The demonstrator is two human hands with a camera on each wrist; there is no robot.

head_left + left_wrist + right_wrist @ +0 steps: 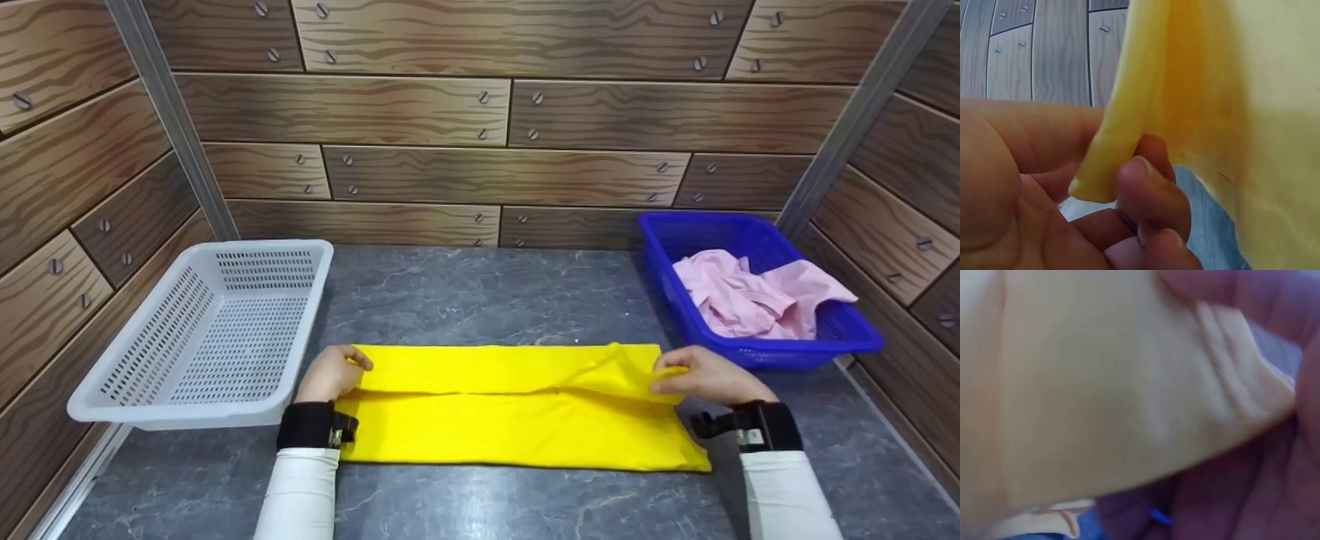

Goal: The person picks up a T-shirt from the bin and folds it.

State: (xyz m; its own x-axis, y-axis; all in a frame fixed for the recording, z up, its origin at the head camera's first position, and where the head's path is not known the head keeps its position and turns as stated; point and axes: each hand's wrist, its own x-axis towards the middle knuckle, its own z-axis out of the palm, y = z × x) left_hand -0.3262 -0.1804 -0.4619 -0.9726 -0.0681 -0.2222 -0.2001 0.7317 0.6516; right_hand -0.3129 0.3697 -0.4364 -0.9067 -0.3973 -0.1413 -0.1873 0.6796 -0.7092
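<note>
A yellow cloth [510,431] lies folded lengthwise in a wide strip, its far part turned over as a flap toward the near side. At the strip's left end, my left hand [332,373] pinches the flap's edge; the left wrist view shows the folded edge [1114,140] between thumb and fingers. My right hand [712,375] grips the flap's right corner, which is lifted and creased. Close up in the right wrist view, the cloth [1089,399] stretches from between the thumb and the fingers, somewhat blurred.
A white perforated basket [300,360] stands at the left, close beside my left hand. At the back right is a blue basket [667,289] with a crumpled pink cloth [750,296] inside. Wood-patterned walls [420,176] enclose the grey marbled table [480,292] on three sides.
</note>
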